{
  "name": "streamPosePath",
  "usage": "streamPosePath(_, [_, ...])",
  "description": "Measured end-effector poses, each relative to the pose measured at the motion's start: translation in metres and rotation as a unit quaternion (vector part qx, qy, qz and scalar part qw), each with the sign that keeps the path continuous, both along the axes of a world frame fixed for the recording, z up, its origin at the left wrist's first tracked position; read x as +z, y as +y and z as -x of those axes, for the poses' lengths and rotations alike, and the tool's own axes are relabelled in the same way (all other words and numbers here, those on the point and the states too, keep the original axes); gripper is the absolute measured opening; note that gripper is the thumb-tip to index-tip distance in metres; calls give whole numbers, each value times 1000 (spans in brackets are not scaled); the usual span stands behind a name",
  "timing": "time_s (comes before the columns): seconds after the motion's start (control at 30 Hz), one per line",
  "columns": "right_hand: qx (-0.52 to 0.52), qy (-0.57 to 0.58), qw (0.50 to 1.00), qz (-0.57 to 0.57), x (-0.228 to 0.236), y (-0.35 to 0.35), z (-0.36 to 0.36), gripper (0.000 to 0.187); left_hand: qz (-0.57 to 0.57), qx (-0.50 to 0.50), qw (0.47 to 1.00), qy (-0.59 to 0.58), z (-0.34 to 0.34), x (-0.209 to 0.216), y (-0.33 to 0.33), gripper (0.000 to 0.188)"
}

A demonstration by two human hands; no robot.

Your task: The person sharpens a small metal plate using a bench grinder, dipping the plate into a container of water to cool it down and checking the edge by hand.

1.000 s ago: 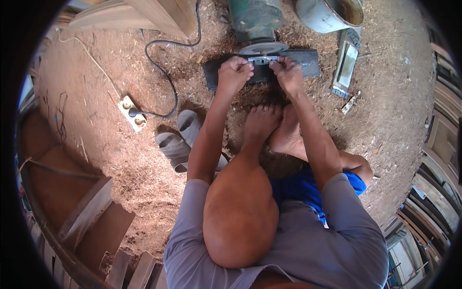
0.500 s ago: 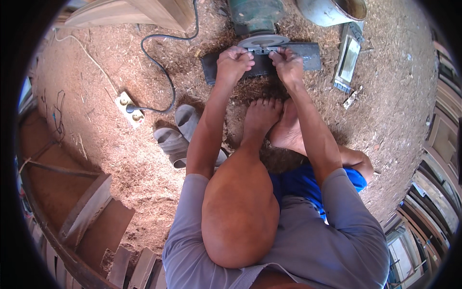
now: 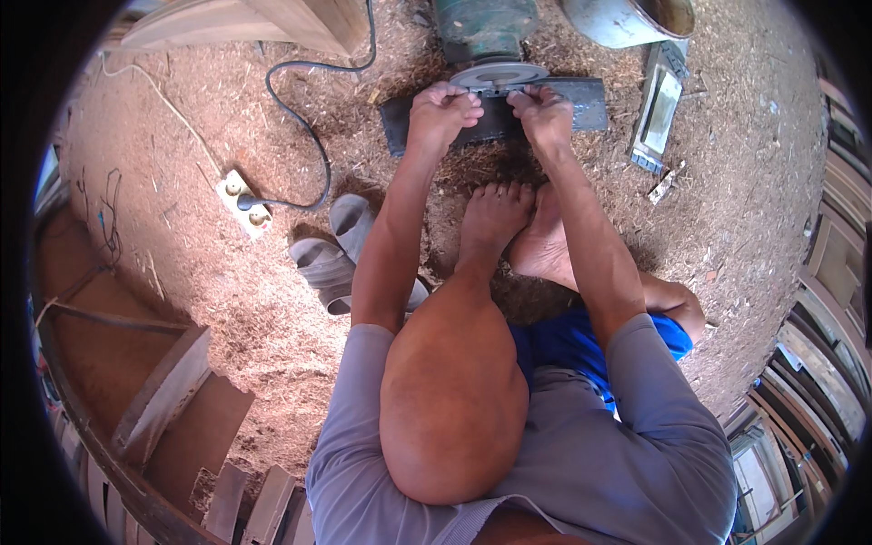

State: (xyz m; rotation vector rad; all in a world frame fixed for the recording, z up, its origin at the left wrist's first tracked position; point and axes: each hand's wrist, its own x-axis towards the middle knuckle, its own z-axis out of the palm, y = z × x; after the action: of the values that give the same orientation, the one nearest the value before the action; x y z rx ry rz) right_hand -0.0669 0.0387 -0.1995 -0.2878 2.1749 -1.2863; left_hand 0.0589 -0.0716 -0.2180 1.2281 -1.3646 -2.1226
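Note:
My left hand (image 3: 440, 113) and my right hand (image 3: 546, 113) pinch the two ends of a narrow slotted metal strip (image 3: 493, 93), fingers curled and thumbs pressed in. They hold it level along the near edge of a grey grinding wheel (image 3: 501, 73), which is mounted on a green grinder (image 3: 486, 32). Whether the strip touches the wheel cannot be made out. Beneath both hands a dark flat plate (image 3: 586, 102) lies on the ground. The ends of the strip are hidden by my fingers.
A whitish bucket (image 3: 613, 23) stands right of the grinder, above a long metal-framed block (image 3: 658, 109). Left lie a power strip (image 3: 243, 204) with a black cord (image 3: 313, 136) plugged in, and grey sandals (image 3: 327, 263). My bare feet (image 3: 498, 213) rest on ground strewn with shavings.
The strip between my hands looks darker and thinner now, as if tilted slightly. Both hands stay almost in the same place, still pinching it.

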Motion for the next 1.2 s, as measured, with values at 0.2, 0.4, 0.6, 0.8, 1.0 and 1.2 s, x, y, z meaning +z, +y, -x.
streamPosePath(0.2, [3,21,1000,-23,-8,-3,-1,25,-21,29,999,38,-4,3,1,8])
streamPosePath(0.4, [-3,24,1000,-12,-14,-3,0,22,-13,37,998,52,-1,3,4,8])
streamPosePath(0.6, [-21,-5,1000,-3,-3,-5,-5,20,7,25,999,21,-1,-5,3,11])
streamPosePath(0.8, [-50,-32,997,43,-22,1,3,22,14,19,1000,4,9,-4,7,12])
streamPosePath(1.0, [-58,-38,997,30,-18,-1,0,22,2,23,1000,15,5,-7,5,12])
streamPosePath(1.2, [-50,-13,999,13,-9,-4,-6,22,-12,39,999,28,2,-4,4,9])
